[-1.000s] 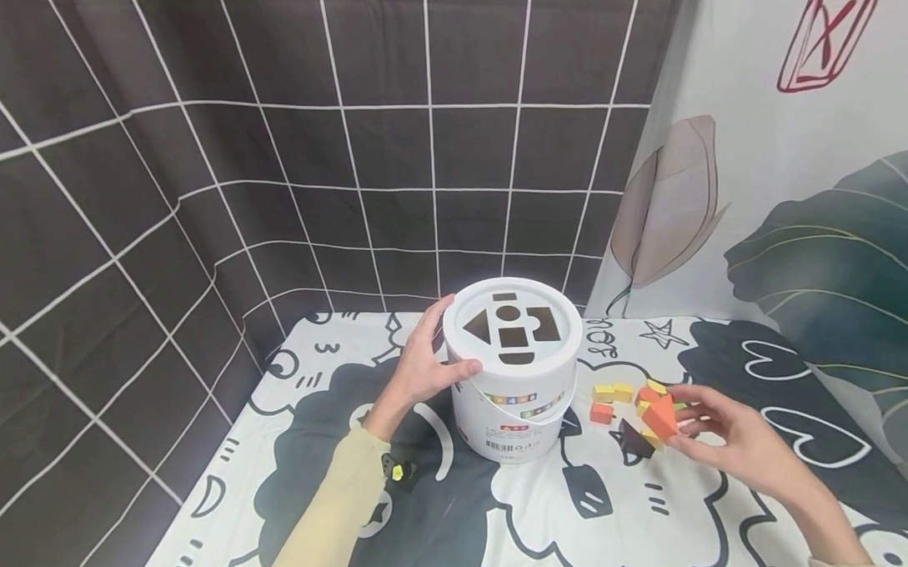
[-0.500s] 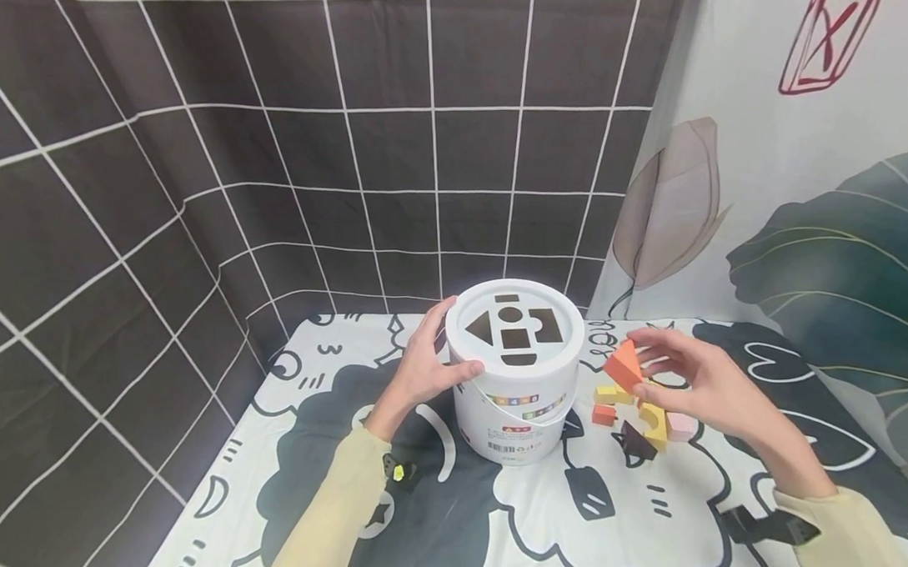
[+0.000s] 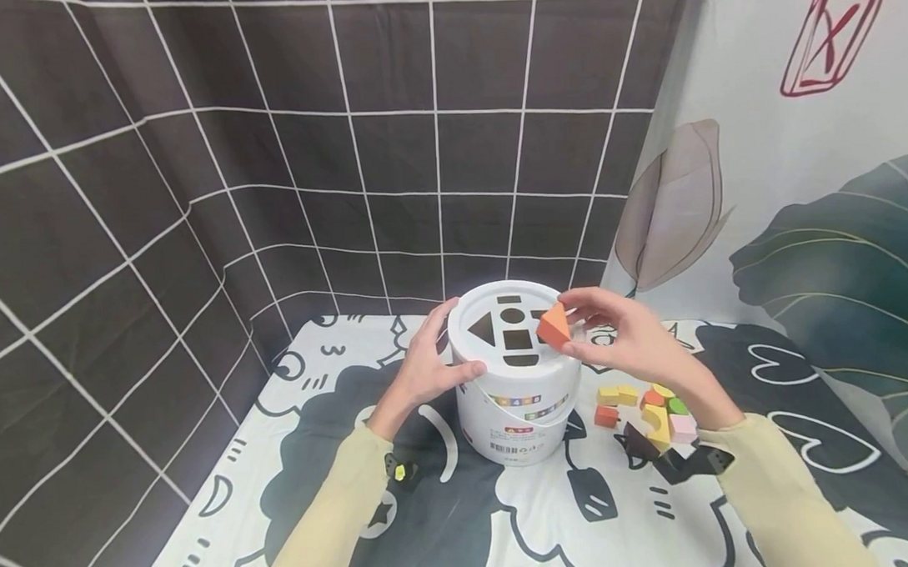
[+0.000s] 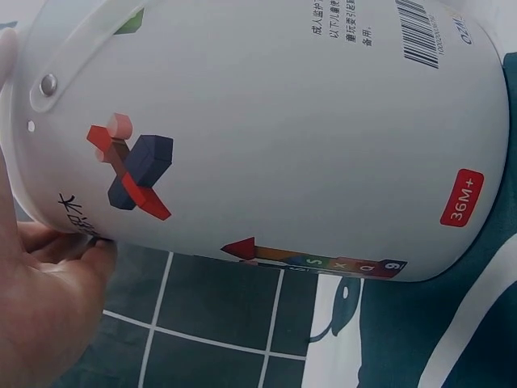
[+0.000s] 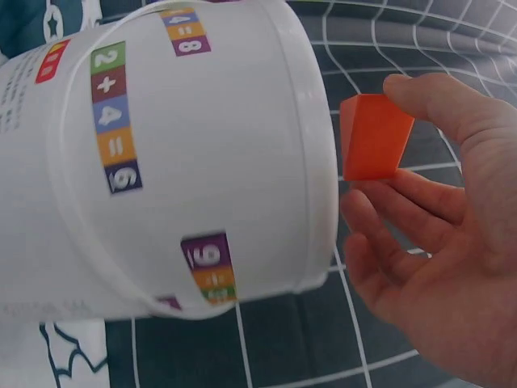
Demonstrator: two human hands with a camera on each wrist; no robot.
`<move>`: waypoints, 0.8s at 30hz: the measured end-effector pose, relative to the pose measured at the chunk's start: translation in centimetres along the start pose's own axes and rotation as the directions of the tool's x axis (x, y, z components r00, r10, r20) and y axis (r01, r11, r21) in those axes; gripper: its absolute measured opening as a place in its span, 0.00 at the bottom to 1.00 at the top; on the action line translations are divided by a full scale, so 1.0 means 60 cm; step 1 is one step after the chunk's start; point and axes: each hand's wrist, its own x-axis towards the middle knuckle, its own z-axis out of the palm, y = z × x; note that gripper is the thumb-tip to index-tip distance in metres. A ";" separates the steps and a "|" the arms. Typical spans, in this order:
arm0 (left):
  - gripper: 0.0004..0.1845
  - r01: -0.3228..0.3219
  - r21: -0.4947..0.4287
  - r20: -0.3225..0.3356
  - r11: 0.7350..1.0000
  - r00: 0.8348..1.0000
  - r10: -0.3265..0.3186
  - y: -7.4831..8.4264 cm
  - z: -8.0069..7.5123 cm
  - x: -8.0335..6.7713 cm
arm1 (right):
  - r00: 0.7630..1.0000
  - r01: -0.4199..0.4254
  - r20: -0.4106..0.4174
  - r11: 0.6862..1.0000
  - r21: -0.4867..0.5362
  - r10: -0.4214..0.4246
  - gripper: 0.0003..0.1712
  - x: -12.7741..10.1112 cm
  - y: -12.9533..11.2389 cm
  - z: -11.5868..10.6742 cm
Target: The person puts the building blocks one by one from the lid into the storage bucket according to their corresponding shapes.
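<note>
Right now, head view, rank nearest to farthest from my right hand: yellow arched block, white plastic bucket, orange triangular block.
1. Orange triangular block, pinched in right hand.
2. White plastic bucket, immediately left.
3. Yellow arched block, below, on cloth.

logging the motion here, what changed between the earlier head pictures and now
The right hand lifted the orange block from the loose blocks and carried it leftward, to above the lid of the white bucket; it has not let go. The left hand stays against the bucket, which stands where it was.

Prob. cloth (image 3: 541, 531) w/ bucket (image 3: 516, 380), blks (image 3: 657, 425).
</note>
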 end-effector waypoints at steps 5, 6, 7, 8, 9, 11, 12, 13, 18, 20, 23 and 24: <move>0.71 0.009 0.004 0.001 1.000 1.000 -0.009 0.001 0.000 0.001 | 0.999 0.026 0.020 1.000 0.011 -0.027 0.32 0.035 -0.003 0.018; 0.71 0.011 0.010 0.003 1.000 1.000 -0.011 0.001 0.000 0.000 | 0.999 0.029 0.024 0.999 0.012 -0.030 0.31 0.041 -0.003 0.022; 0.71 0.015 0.016 0.004 1.000 1.000 -0.015 0.002 -0.001 0.000 | 0.999 0.028 0.028 1.000 0.014 -0.029 0.31 0.047 -0.005 0.025; 0.71 0.017 0.019 0.006 1.000 1.000 -0.017 0.001 -0.001 0.001 | 0.999 0.026 0.032 1.000 0.012 -0.027 0.32 0.052 -0.006 0.028; 0.72 0.020 0.022 0.009 1.000 1.000 -0.020 0.002 -0.001 0.000 | 0.999 0.021 0.034 1.000 0.009 -0.021 0.32 0.057 -0.006 0.031; 0.72 0.023 0.031 0.013 0.999 1.000 -0.024 0.002 -0.002 0.000 | 0.999 0.008 0.039 1.000 -0.004 -0.008 0.33 0.064 -0.008 0.037; 0.72 0.025 0.041 0.014 0.999 1.000 -0.025 0.003 -0.002 0.000 | 0.999 0.007 0.041 1.000 -0.008 -0.007 0.34 0.068 -0.009 0.039; 0.72 0.025 0.042 0.014 0.999 1.000 -0.026 0.004 -0.002 0.000 | 0.999 0.008 0.042 1.000 -0.008 -0.008 0.33 0.072 -0.010 0.042; 0.71 0.028 0.055 0.012 0.998 1.000 -0.028 0.006 -0.002 -0.001 | 0.998 0.014 0.064 1.000 0.008 -0.015 0.33 0.084 -0.012 0.050; 0.71 0.032 0.054 0.014 0.998 0.999 -0.033 0.005 -0.002 -0.002 | 0.997 0.013 0.076 1.000 0.013 -0.014 0.33 0.088 -0.012 0.052; 0.71 0.033 0.044 0.014 0.998 0.999 -0.034 0.003 -0.002 -0.001 | 0.997 0.007 0.082 1.000 0.014 -0.008 0.33 0.095 -0.013 0.055; 0.71 0.031 0.043 0.013 0.999 0.999 -0.032 0.002 -0.002 -0.001 | 0.996 0.007 0.085 1.000 0.013 -0.008 0.33 0.097 -0.013 0.056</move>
